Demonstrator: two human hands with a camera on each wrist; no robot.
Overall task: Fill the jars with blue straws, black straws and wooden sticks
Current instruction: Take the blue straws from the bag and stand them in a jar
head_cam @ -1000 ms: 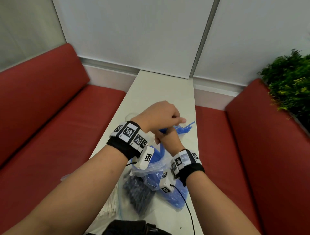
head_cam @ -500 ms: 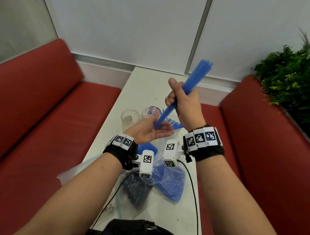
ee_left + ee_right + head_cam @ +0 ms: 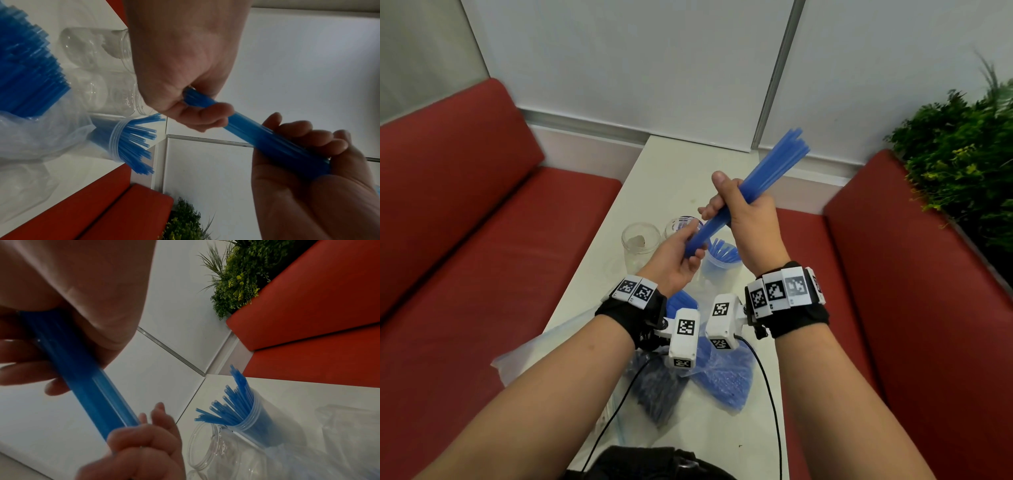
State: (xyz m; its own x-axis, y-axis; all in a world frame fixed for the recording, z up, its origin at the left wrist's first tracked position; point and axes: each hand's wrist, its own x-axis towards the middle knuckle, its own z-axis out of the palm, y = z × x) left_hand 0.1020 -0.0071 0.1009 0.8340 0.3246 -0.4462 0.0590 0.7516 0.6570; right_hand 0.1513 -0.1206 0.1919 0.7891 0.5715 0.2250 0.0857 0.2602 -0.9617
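A bundle of blue straws [image 3: 763, 171] slants up to the right above the white table [image 3: 674, 171]. My right hand [image 3: 739, 205] grips its middle, thumb on top. My left hand [image 3: 685, 250] curls round its lower end; the left wrist view shows those fingers [image 3: 304, 134] wrapped round the bundle [image 3: 273, 139]. Below the hands stands a clear jar with several blue straws [image 3: 722, 257], also in the right wrist view [image 3: 248, 415]. Two empty clear jars [image 3: 640, 240] [image 3: 681, 222] stand to its left. The bundle [image 3: 82, 378] fills the right wrist view's left side.
Near the table's front edge lie a bag of blue straws [image 3: 726, 377], a bag of black straws [image 3: 657, 387] and a clear bag [image 3: 534, 353] hanging over the left edge. Red benches [image 3: 465, 222] flank the table. A plant [image 3: 962, 144] stands at the right.
The hands rose from the bags, and the right hand lifted the blue bundle upright. Since half a second ago the left hand has closed round its lower end.
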